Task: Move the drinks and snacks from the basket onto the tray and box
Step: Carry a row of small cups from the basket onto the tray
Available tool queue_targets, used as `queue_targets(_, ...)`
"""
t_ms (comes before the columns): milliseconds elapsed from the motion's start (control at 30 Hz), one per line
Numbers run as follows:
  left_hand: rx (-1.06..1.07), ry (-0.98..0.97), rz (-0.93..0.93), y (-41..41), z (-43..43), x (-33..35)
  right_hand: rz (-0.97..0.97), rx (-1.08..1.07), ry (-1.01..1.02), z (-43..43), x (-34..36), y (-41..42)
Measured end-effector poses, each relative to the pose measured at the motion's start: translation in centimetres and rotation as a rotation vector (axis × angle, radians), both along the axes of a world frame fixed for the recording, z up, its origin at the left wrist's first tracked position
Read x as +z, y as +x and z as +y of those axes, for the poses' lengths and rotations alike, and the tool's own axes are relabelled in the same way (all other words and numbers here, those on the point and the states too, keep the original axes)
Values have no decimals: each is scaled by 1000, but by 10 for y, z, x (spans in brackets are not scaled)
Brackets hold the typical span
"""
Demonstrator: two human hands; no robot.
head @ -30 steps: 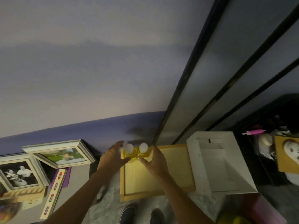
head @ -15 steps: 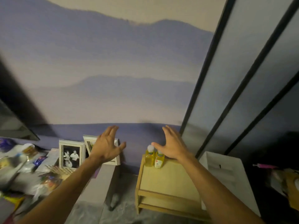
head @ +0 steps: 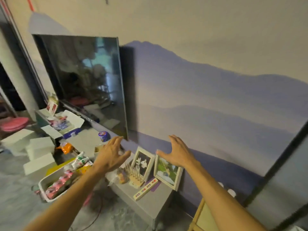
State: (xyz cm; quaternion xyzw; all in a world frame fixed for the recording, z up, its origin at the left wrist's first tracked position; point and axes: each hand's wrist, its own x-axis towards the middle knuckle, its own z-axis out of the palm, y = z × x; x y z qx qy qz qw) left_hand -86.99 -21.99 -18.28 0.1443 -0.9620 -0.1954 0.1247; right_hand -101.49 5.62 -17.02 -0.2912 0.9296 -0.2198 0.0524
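Observation:
A white basket [head: 43, 185] stands at lower left, filled with pink snack packets [head: 57, 183] and a green-and-white pack [head: 78, 161]. My left hand [head: 110, 155] hovers open just right of the basket, fingers spread, holding nothing. My right hand [head: 177, 151] is open too, raised above two framed photos. The wooden tray [head: 200, 217] shows only as a corner at the bottom right, behind my right forearm. Two white bottle caps [head: 230, 192] peek out past that forearm.
A grey low cabinet [head: 146, 204] carries two photo frames [head: 167, 171], a wooden peg rack [head: 135, 176] and a small strip toy. A large dark TV [head: 85, 80] leans on the wall. An open white box [head: 65, 122], a blue tin [head: 104, 136] and white blocks lie at left.
The view has swung left from the wooden tray to the cabinet and basket. Both hands let go of the two yellow bottles on the tray and now hover open.

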Motion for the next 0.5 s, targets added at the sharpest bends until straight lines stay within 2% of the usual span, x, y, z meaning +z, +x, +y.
queue_targets(333,360,35,-30,145,-199,-27,-63,313,20,-262,-16,53)
queue_targets(500,474,86,-87,191,-288,-49,-64,397,83,-369,-42,80)
